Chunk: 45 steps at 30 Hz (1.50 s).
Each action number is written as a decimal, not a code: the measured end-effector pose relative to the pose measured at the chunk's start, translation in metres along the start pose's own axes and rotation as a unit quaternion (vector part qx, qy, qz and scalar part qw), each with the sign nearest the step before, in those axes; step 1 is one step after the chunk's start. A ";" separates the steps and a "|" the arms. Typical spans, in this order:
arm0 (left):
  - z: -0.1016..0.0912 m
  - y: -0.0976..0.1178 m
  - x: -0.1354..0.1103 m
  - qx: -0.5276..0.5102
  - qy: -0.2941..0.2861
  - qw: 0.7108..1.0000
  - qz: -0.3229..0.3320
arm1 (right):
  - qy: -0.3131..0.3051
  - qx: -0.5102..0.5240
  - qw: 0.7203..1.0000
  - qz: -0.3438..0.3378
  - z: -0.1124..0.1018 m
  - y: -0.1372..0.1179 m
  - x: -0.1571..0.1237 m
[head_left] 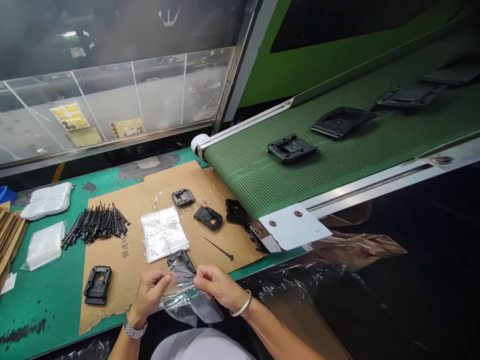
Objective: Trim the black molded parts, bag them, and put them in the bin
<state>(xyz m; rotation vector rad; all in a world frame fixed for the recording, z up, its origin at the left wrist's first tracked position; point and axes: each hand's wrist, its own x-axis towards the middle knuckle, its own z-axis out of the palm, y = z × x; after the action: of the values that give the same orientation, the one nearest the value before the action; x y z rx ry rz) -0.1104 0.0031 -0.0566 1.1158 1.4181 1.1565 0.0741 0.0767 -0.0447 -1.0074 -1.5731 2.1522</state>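
Note:
Between my two hands, close to the table's front edge, is a clear plastic bag (182, 280). My left hand (153, 290) pinches one side of it and my right hand (217, 285) grips the other between thumb and fingers. Right behind the bag lies a black plastic part with a square opening (182, 258), partly covered by the bag; whether anything is inside the bag I cannot tell. A stack of clear bags (164, 234) sits just beyond. More black parts lie around on the cardboard (127, 200), one of them (98, 285) left of my hands.
A green conveyor belt (243, 170) with several black parts slopes down from the right onto the table. A heap of black screw-like rods (97, 222) lies at left, a single rod (218, 248) at right. More bag stacks (47, 245) rest on the green tabletop (56, 295).

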 end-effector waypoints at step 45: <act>0.029 -0.050 -0.032 0.303 0.321 0.894 0.077 | 0.099 -0.352 0.911 -0.193 0.033 0.027 0.017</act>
<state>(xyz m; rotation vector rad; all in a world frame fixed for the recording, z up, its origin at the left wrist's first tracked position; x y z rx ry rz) -0.0816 -0.0320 -0.1046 1.3466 2.3571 1.3007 0.0439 0.0534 -0.0707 -0.9424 -2.2643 1.1842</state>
